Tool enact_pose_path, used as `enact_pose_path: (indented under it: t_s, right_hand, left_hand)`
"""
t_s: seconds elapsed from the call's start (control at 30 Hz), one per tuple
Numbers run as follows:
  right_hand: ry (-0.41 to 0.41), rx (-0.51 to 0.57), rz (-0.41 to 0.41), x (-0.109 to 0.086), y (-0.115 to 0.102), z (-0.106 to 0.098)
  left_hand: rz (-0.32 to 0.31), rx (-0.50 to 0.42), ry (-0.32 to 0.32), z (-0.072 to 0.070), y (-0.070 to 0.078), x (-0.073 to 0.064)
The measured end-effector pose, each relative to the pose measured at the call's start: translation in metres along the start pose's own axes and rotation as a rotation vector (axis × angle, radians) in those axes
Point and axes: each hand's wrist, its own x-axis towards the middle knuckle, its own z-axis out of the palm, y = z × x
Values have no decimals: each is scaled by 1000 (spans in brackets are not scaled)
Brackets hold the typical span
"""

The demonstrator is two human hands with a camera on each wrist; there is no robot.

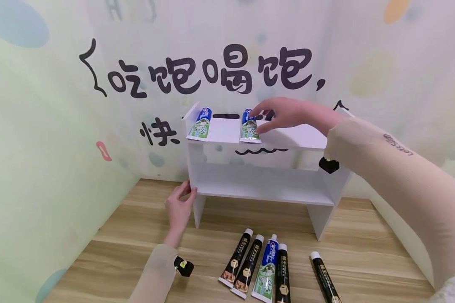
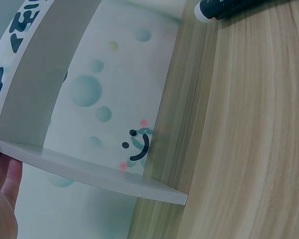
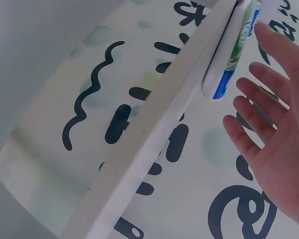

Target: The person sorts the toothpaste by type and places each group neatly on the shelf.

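Note:
My right hand (image 1: 284,112) is over the top board of a white shelf (image 1: 265,183), fingers extended beside a blue-green toothpaste tube (image 1: 249,126). In the right wrist view the fingers (image 3: 261,82) are spread, with the tube (image 3: 234,55) lying on the board in front of them. A second blue-green toothpaste tube (image 1: 201,123) rests at the top board's left end. Low at the shelf's left side, my left hand (image 1: 180,206) grips the edge of the side panel (image 2: 94,172); its fingers (image 2: 12,179) show on the outer face.
On the wooden table (image 1: 125,227) before the shelf lie several black toothpaste tubes (image 1: 236,257) and one blue-green tube (image 1: 266,269). One black tube (image 1: 324,275) is apart at the right. A printed wall covering (image 1: 364,54) stands close behind the shelf.

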Motion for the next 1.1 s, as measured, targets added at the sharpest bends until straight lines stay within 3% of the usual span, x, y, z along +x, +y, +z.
enact_pose_path:
  t_s: [0.17,0.43,0.6,0.7,0.8,1.1]
  right_hand:
    - [73,-6,-20,-17,-3,3]
    - [229,25,-58,-52,-14,18]
    - [309,33,-67,-71,-19,34]
    - [362,55,-73,-80,-21,46]
    - [405,78,-96,-88,-20,61]
    - [496,101,-157,-107,-16,111]
  left_hand:
    - [9,-10,-5,1,-3,0]
    - [-32,-15,-13,9,-36,5]
    - [-46,-26,-34,6,-37,10]
    - [-24,20,-43,5,-35,13]
    - [-12,71,-46,5,-35,14]
    - [-38,103,-39,9,-35,16]
